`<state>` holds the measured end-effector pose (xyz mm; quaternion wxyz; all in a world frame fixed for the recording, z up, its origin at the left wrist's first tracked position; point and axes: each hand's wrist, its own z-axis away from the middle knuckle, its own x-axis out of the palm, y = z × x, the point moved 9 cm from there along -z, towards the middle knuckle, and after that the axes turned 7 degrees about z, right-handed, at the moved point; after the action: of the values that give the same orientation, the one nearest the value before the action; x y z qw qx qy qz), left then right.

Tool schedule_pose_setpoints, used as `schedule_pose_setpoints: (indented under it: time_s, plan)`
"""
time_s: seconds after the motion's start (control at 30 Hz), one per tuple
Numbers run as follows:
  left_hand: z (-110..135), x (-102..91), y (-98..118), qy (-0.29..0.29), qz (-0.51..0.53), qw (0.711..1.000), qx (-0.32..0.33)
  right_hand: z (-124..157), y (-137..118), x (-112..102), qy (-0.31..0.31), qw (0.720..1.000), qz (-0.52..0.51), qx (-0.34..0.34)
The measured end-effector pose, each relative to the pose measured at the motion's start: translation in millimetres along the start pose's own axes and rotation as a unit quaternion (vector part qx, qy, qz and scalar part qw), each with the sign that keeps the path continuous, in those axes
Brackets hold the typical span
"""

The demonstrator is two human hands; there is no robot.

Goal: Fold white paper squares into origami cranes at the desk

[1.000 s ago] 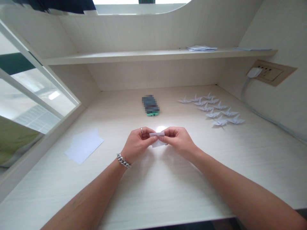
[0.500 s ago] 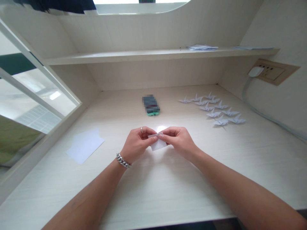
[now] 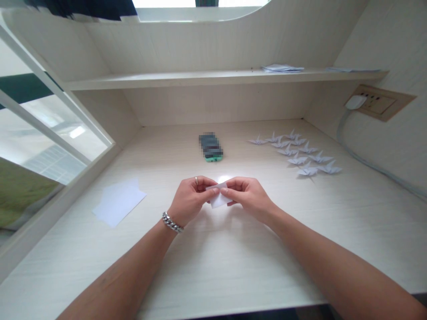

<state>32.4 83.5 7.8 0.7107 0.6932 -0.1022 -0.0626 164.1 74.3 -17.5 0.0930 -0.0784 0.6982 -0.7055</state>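
Note:
A small folded piece of white paper (image 3: 218, 199) is pinched between both my hands just above the middle of the pale wooden desk (image 3: 213, 266). My left hand (image 3: 190, 200), with a ring and a chain bracelet at the wrist, grips its left side with closed fingers. Closed on its right side is my right hand (image 3: 248, 195), thumb and forefinger meeting the left hand's fingertips over the paper's top edge. The lower corner of the paper hangs down between the hands.
Several folded paper cranes (image 3: 300, 153) lie at the back right. A phone in a green case (image 3: 211, 146) rests behind my hands. Flat white sheets (image 3: 118, 202) lie at the left. A shelf (image 3: 200, 79) holds paper (image 3: 282, 68). A wall socket and cable (image 3: 358, 104) sit at the right.
My fingertips have shifted slightly on the paper's top edge and the paper has tilted a little; the hands stay in the same spot.

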Motion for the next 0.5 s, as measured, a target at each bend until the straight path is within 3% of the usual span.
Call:
schedule_pose_setpoints:
  time_s: [0.5]
  plan:
    - [-0.9,-1.8,-3.7,-0.018,0.03,0.999,-0.01,2.0,2.6,-7.2,0.039,0.998,-0.053,0.016]
